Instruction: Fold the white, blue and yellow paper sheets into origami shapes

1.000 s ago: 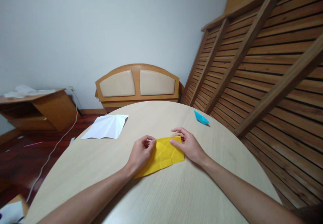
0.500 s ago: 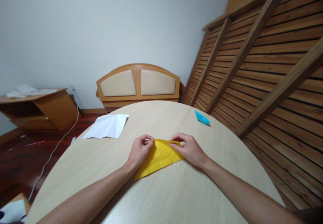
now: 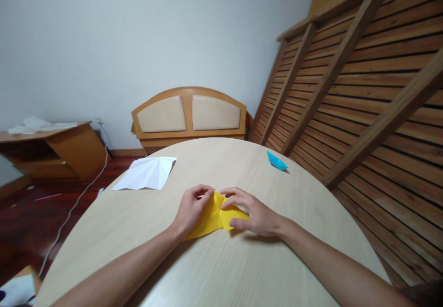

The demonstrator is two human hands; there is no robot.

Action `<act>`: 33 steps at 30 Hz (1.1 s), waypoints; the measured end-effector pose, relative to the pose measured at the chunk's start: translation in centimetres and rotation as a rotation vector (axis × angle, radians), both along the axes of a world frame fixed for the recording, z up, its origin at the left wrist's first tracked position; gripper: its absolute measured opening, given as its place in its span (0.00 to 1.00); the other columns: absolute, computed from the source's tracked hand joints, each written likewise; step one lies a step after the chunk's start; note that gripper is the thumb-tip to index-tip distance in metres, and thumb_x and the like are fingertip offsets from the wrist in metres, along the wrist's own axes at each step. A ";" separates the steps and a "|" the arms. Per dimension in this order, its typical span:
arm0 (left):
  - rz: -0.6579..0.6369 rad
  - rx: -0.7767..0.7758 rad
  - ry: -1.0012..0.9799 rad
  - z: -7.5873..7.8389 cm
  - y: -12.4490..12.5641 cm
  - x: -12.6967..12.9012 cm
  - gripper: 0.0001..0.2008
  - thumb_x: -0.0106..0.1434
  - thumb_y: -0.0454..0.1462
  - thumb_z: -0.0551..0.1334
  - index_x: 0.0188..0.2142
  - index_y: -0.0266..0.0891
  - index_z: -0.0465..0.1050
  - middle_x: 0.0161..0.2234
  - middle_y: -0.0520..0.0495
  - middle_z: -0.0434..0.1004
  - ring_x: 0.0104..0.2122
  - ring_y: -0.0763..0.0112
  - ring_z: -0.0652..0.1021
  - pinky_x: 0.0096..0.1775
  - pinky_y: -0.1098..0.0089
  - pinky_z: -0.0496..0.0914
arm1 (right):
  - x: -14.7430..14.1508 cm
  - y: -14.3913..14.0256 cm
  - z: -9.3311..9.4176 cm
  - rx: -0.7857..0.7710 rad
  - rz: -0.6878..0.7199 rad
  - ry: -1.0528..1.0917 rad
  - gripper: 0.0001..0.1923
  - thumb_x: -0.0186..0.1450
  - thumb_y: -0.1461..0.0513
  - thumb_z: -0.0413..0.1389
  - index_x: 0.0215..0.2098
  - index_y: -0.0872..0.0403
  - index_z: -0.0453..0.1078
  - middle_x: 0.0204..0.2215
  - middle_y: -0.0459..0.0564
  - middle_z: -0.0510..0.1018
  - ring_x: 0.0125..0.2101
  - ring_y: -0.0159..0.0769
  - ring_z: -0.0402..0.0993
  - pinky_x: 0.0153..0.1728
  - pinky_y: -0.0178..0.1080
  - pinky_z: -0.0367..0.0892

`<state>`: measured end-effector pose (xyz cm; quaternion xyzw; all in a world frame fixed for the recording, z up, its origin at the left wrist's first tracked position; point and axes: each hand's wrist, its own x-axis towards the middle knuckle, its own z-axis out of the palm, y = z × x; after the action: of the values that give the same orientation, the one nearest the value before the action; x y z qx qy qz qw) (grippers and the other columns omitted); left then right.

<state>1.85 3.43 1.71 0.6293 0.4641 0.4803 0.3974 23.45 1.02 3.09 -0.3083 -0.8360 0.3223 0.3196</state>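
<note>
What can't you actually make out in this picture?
- Yellow paper: its folds sit under the left hand and right hand.
- Blue paper shape: too small to identify.
- White thing at bottom left: cut off by the edge.

Pale grey wall [image 3: 138, 30]; slatted wooden panel [image 3: 363, 81] at right; padded wooden headboard [image 3: 188, 113] far; dark red floor [image 3: 31, 215] left.

The paper [image 3: 211, 217] at the centre of the frame is bright yellow. The bench [image 3: 214, 270] is pale beige with fine wood grain. A white sheet [image 3: 147, 174] lies left of centre, a small turquoise-blue paper piece [image 3: 276, 161] right of centre. The slatted panel [image 3: 363, 81] at right is reddish-brown wood; the wall [image 3: 138, 35] is pale grey.
</note>
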 end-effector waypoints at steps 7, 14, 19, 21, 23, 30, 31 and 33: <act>-0.092 0.006 0.024 -0.1 -0.5 0.3 0.16 0.61 0.47 0.63 0.34 0.36 0.79 0.33 0.45 0.81 0.30 0.66 0.78 0.33 0.70 0.70 | -1.0 0.3 -0.6 -0.011 -0.125 0.136 0.07 0.67 0.64 0.56 0.37 0.51 0.78 0.42 0.50 0.78 0.43 0.36 0.75 0.45 0.40 0.70; -0.129 0.020 0.068 0.2 -1.0 0.9 0.16 0.59 0.48 0.65 0.32 0.36 0.78 0.30 0.45 0.81 0.26 0.69 0.75 0.29 0.71 0.68 | -1.3 0.3 -0.9 0.000 -0.178 0.149 0.06 0.66 0.65 0.57 0.35 0.53 0.77 0.36 0.49 0.79 0.35 0.34 0.74 0.36 0.37 0.69; -0.180 0.018 0.099 0.0 -1.1 0.8 0.15 0.60 0.47 0.64 0.31 0.36 0.79 0.27 0.46 0.79 0.24 0.71 0.73 0.27 0.73 0.65 | -1.7 0.0 -0.8 -0.098 -0.290 0.183 0.05 0.65 0.59 0.59 0.37 0.54 0.72 0.31 0.46 0.77 0.31 0.32 0.72 0.33 0.35 0.67; -0.199 0.021 0.108 -0.1 -1.1 0.8 0.15 0.61 0.47 0.63 0.31 0.36 0.79 0.27 0.46 0.79 0.25 0.70 0.73 0.27 0.73 0.64 | -1.8 0.0 -0.8 -0.126 -0.302 0.215 0.08 0.65 0.57 0.60 0.38 0.54 0.71 0.31 0.47 0.77 0.32 0.33 0.72 0.34 0.36 0.68; -0.200 0.021 0.111 -0.1 -1.1 0.7 0.16 0.61 0.47 0.63 0.31 0.36 0.79 0.27 0.46 0.79 0.26 0.70 0.73 0.28 0.73 0.64 | -2.0 0.1 -0.8 -0.162 -0.301 0.243 0.10 0.64 0.57 0.60 0.40 0.54 0.71 0.32 0.47 0.78 0.33 0.34 0.73 0.36 0.37 0.69; -0.107 -0.004 0.066 0.3 -0.9 0.5 0.16 0.61 0.47 0.62 0.30 0.36 0.77 0.27 0.48 0.77 0.28 0.69 0.73 0.31 0.72 0.64 | -2.0 0.5 -1.5 -0.361 -0.310 0.319 0.16 0.60 0.58 0.63 0.44 0.56 0.71 0.29 0.46 0.77 0.31 0.33 0.74 0.35 0.37 0.68; -0.089 -0.013 0.051 0.2 -0.8 0.4 0.16 0.61 0.47 0.63 0.31 0.36 0.77 0.27 0.48 0.77 0.27 0.69 0.73 0.30 0.72 0.64 | -1.9 0.6 -1.6 -0.385 -0.312 0.324 0.16 0.60 0.57 0.63 0.44 0.56 0.71 0.29 0.46 0.77 0.31 0.33 0.74 0.34 0.36 0.68; -0.064 -0.038 0.025 0.1 -0.5 0.3 0.16 0.61 0.48 0.63 0.31 0.36 0.76 0.27 0.49 0.76 0.27 0.70 0.72 0.29 0.72 0.63 | -1.7 0.7 -1.6 -0.419 -0.317 0.326 0.18 0.59 0.57 0.63 0.44 0.56 0.71 0.29 0.46 0.77 0.30 0.33 0.74 0.32 0.36 0.67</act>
<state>2.11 2.93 1.80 0.6420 0.4578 0.4505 0.4186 21.71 1.76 1.52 -0.4383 -0.6305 0.4788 0.4255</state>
